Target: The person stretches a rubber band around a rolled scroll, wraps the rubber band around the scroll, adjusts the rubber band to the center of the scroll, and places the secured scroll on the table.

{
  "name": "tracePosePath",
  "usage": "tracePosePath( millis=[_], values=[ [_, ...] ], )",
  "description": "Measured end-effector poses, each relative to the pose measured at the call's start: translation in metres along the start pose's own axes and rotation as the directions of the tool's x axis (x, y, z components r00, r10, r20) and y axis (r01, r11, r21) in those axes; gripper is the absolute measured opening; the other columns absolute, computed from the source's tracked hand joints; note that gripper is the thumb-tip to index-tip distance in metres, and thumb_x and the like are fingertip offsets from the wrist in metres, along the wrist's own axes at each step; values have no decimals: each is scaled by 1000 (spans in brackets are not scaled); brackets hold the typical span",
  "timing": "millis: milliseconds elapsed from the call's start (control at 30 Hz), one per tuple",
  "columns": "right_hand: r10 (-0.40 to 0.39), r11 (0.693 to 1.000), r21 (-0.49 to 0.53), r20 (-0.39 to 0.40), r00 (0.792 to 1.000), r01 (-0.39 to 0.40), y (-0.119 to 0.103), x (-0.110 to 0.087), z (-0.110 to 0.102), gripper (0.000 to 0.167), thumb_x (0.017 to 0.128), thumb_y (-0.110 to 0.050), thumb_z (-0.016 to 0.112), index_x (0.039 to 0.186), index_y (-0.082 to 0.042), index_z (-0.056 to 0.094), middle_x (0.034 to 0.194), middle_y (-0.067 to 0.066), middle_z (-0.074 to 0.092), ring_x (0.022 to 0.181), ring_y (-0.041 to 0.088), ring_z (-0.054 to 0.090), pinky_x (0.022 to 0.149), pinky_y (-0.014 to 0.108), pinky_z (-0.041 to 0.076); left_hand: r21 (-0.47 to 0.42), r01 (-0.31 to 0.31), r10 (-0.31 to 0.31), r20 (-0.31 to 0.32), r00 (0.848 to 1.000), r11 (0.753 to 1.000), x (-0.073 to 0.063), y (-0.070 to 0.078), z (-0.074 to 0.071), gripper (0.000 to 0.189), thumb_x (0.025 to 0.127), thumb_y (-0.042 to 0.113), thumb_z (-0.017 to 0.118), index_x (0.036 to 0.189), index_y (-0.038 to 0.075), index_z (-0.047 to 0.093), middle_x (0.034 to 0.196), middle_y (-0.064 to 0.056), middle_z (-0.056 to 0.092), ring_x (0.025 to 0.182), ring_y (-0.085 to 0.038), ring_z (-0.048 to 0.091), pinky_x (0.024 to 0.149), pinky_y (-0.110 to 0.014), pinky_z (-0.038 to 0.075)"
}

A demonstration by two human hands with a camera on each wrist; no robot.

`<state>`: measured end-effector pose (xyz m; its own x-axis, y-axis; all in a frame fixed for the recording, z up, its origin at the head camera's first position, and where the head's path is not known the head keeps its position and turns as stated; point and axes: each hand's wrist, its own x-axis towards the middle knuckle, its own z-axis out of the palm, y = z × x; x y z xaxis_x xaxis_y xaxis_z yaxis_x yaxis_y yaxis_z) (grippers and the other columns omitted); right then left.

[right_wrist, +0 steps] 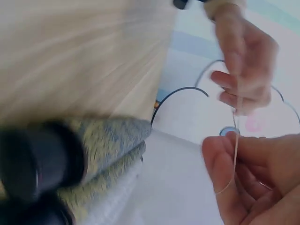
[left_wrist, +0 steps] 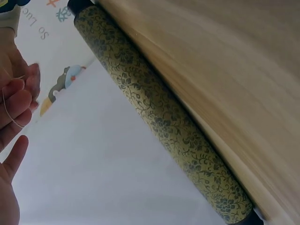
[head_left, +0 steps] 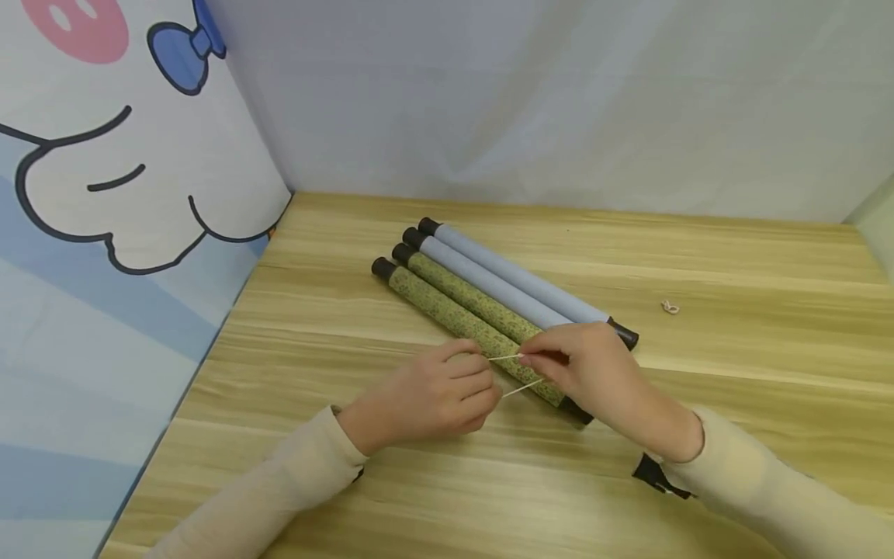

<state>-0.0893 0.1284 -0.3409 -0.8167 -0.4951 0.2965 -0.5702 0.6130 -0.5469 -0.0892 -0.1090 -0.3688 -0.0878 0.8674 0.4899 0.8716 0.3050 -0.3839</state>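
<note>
A thin white string (head_left: 504, 358) stretches between my two hands above the near end of the scrolls. My right hand (head_left: 601, 373) pinches it between thumb and forefinger; the right wrist view shows the string (right_wrist: 236, 154) running along those fingertips. Curled fingers of my left hand (head_left: 433, 392) hold the other side, with a loop of string (left_wrist: 9, 112) round them in the left wrist view. Below lies a rolled scroll (head_left: 447, 314) in green-gold floral cloth with black end knobs. A second green scroll (head_left: 461, 289) rests alongside it.
Two light blue scrolls, one nearer (head_left: 489, 279) and one farther (head_left: 517, 272), lie parallel behind the green ones. A small coil of string (head_left: 669, 307) is on the wooden table (head_left: 754, 334) to the right. White cloth (head_left: 559, 101) hangs behind; a cartoon-printed sheet (head_left: 91, 310) stands at left.
</note>
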Motion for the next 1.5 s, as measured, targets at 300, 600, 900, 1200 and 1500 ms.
tracePosePath(
  millis=[300, 600, 900, 1200, 1500],
  values=[
    [362, 737, 486, 304, 881, -470, 20, 8, -10, 25, 93, -11, 67, 105, 9, 72, 79, 16, 73, 65, 9, 69, 64, 33, 63, -49, -15, 15, 5, 1000, 999, -4, 6, 1, 12, 91, 20, 57, 85, 17, 67, 83, 7, 66, 87, -10, 64, 97, -27, 51],
    [261, 503, 778, 278, 924, -376, 31, 8, -16, 16, 102, -13, 52, 95, -9, 67, 89, -3, 66, 84, 10, 63, 76, 29, 60, -172, 147, -119, 163, 979, 974, -8, 9, 3, 12, 94, 23, 59, 95, 17, 69, 88, 6, 70, 90, -12, 65, 95, -29, 52],
    [-209, 162, 957, -207, 956, 242, 19, 7, -7, 36, 96, 11, 28, 94, -7, 59, 97, 2, 64, 94, 20, 60, 92, 33, 50, -343, 418, -280, 384, 880, 841, -11, 1, 5, 21, 94, 28, 63, 76, 21, 55, 84, 10, 62, 84, -8, 58, 96, -31, 51],
    [-325, 62, 982, -151, 934, 180, 20, 9, -9, 31, 90, 12, 24, 82, -2, 50, 81, 8, 53, 75, 22, 57, 70, 32, 50, -286, 297, -172, 389, 905, 911, -7, 4, 2, 18, 95, 33, 61, 81, 23, 64, 99, 8, 68, 105, -13, 62, 112, -38, 43],
    [-238, 970, 123, 283, 929, 211, -7, 7, -6, 7, 97, -15, 58, 93, -19, 61, 66, -16, 50, 54, -9, 37, 48, 12, 35, -211, 292, -232, 269, 935, 933, -11, -13, -12, 25, 95, 29, 65, 71, 22, 67, 74, 9, 63, 78, -12, 57, 98, -31, 49]
  ],
)
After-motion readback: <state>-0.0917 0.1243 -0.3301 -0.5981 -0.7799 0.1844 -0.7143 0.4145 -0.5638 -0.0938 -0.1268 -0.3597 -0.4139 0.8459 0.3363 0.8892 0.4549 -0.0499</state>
